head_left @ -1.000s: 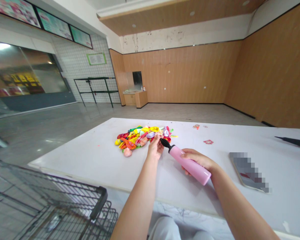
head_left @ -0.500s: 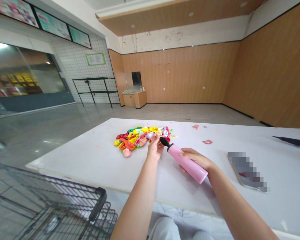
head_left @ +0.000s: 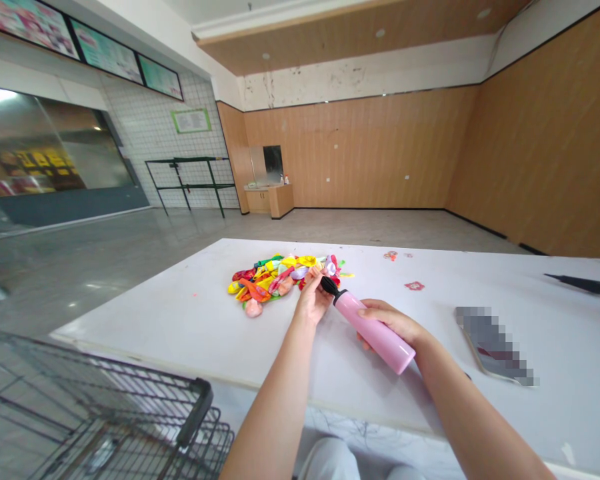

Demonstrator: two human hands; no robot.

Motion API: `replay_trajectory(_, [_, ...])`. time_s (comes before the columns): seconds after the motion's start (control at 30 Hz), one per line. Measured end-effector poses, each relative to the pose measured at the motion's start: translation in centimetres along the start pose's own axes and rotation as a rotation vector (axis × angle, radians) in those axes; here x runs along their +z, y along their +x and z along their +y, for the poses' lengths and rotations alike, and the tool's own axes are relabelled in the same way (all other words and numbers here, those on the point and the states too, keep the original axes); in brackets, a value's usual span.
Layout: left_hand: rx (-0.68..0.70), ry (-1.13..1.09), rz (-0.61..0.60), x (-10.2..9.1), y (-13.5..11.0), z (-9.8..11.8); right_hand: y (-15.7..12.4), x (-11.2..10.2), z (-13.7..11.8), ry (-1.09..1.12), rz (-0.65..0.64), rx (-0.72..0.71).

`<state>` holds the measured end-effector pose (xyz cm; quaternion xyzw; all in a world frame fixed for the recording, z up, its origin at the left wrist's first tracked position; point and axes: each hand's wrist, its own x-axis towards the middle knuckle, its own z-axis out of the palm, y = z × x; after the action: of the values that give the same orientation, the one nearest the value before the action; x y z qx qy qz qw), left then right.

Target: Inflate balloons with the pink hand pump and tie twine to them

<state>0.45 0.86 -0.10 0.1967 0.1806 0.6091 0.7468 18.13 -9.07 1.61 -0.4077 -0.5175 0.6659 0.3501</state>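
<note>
A pink balloon pump (head_left: 375,332) with a rounded black end (head_left: 330,286) slants above the white table. My right hand (head_left: 391,320) is wrapped round its pink barrel, thumb on top. At the black end, my left hand (head_left: 314,298) is closed with its fingertips against it; whether they also pinch something small there is hidden. Just behind and to the left of that hand lies a heap of uninflated balloons (head_left: 265,279) in yellow, red, orange, green and other colours.
A phone (head_left: 495,347) with a blurred screen lies right of my forearm. Farther right is a black pointed object (head_left: 580,284), partly out of view. Small red paper pieces (head_left: 415,286) lie behind the pump. A wire cart (head_left: 145,407) stands against the table (head_left: 180,327) at front left.
The pump's pink lower end has dipped slightly, and my left hand has shifted a little to the right. Both hands keep their places on the pump.
</note>
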Motion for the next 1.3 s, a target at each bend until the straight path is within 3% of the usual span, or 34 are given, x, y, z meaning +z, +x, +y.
replay_trajectory(0.13, [-0.064,0.003,-0.007,-0.2,0.1,-0.1,0.1,0.0,0.0,-0.01,0.022,0.009])
replay_trajectory(0.23, [-0.025,0.026,0.004,-0.5,0.2,-0.2,0.2,0.2,-0.1,-0.009,0.045,0.0])
replay_trajectory(0.47, [0.102,0.01,0.13,-0.6,0.4,-0.5,0.9,-0.1,0.3,-0.024,0.046,-0.013])
replay_trajectory(0.73, [0.057,-0.036,0.228,-1.0,0.7,-0.2,1.6,-0.3,1.0,-0.069,0.031,-0.019])
replay_trajectory(0.83, [0.049,-0.1,0.195,-1.4,1.0,-0.3,1.5,-0.2,1.0,-0.085,0.014,-0.018])
replay_trajectory(1.07, [-0.027,-0.088,-0.013,-1.0,0.7,-0.8,1.8,0.1,1.0,-0.158,0.064,-0.002])
replay_trajectory(1.3, [0.046,-0.089,0.076,-0.8,0.5,-0.8,1.4,1.0,1.0,-0.083,0.04,0.04])
